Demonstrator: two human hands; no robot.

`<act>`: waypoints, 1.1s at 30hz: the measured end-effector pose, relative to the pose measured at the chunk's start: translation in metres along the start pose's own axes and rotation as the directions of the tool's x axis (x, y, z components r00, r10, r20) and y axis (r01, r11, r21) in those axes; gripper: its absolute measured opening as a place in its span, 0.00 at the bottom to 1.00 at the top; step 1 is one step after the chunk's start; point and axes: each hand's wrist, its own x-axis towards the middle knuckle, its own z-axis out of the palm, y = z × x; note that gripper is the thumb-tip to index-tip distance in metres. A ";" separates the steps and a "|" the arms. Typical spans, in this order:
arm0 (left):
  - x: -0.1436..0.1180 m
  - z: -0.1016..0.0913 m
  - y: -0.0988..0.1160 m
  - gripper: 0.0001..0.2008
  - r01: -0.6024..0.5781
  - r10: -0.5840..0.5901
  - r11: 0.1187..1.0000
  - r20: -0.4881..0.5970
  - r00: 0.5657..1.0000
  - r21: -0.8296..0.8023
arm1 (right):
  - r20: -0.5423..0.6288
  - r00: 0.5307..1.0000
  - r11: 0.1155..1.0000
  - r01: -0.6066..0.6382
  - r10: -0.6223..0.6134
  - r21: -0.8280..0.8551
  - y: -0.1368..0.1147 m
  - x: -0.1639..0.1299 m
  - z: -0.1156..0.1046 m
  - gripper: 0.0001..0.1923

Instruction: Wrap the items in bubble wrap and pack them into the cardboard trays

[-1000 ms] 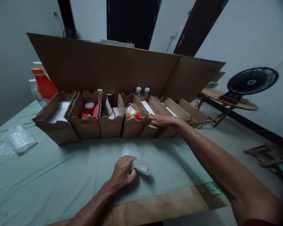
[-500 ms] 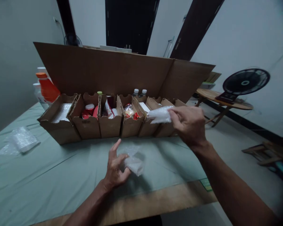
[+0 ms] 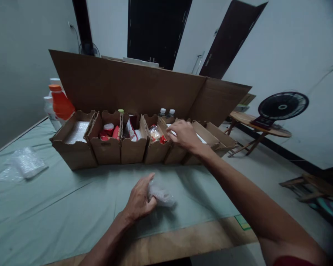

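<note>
- Slippage is possible: the left hand seems to hold the plastic wrap only lightly, fingers closed around one end, low over the cloth-covered worktop.
- Snagging a rim is possible with the right hand over the cardboard boxes; whether its bent fingers grip anything, I cannot tell.
- Wrap looks translucent, crumpled.
</note>
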 end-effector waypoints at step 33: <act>-0.003 0.013 -0.002 0.26 0.021 -0.035 0.994 0.126 0.991 0.109 | 0.510 0.852 0.991 0.070 -0.121 0.117 -0.023 0.071 0.035 0.16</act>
